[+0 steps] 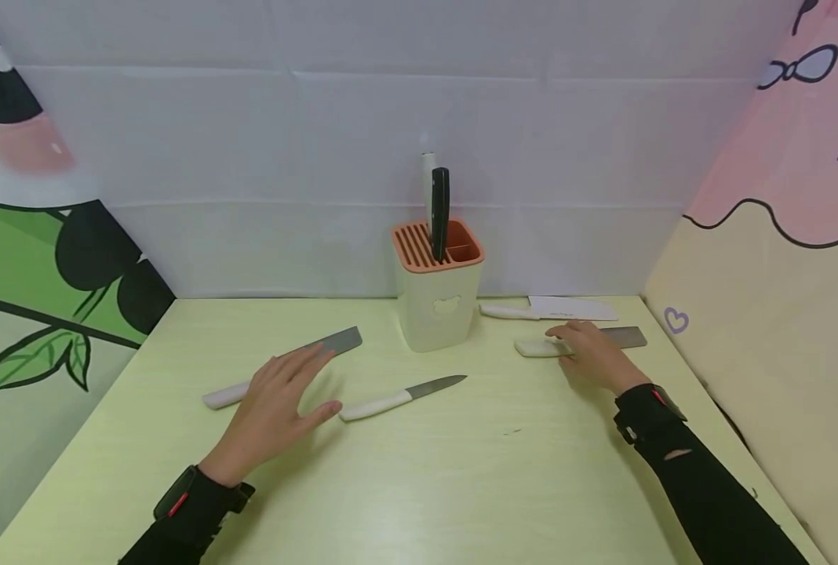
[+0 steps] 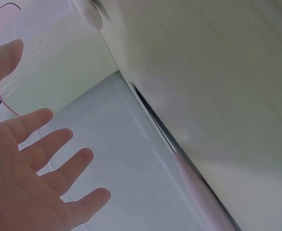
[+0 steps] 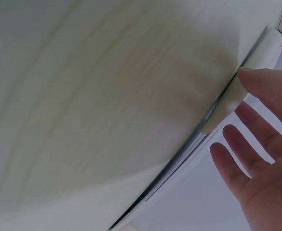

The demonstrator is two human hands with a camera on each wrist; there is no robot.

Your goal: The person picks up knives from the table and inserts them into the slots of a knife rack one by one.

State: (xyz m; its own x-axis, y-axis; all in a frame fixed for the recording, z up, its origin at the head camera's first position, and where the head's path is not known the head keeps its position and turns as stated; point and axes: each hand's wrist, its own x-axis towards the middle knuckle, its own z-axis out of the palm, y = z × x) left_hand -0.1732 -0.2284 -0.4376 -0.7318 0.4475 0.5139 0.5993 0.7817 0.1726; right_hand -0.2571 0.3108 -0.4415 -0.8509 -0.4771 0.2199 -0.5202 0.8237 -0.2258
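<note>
My left hand (image 1: 274, 416), fingers spread, hovers over a square-ended kitchen knife (image 1: 344, 340) lying on the left of the table; it hides part of the pale handle. In the left wrist view that handle (image 2: 198, 190) lies apart from the fingertips. A pointed knife with a white handle (image 1: 375, 406) lies just right of the left thumb. My right hand (image 1: 592, 353) reaches over another square-ended knife, its thumb and forefinger around the white handle (image 1: 539, 348). In the right wrist view the thumb overlaps this handle (image 3: 223, 110), and the other fingers are extended and apart.
A cream knife holder (image 1: 436, 314) with an orange slotted top stands at the back centre. A black-handled knife (image 1: 441, 212) and a white-handled one (image 1: 428, 176) stand upright in it. Behind the right hand lies a white cleaver (image 1: 574, 308). Walls border the table (image 1: 419, 486) at back and right.
</note>
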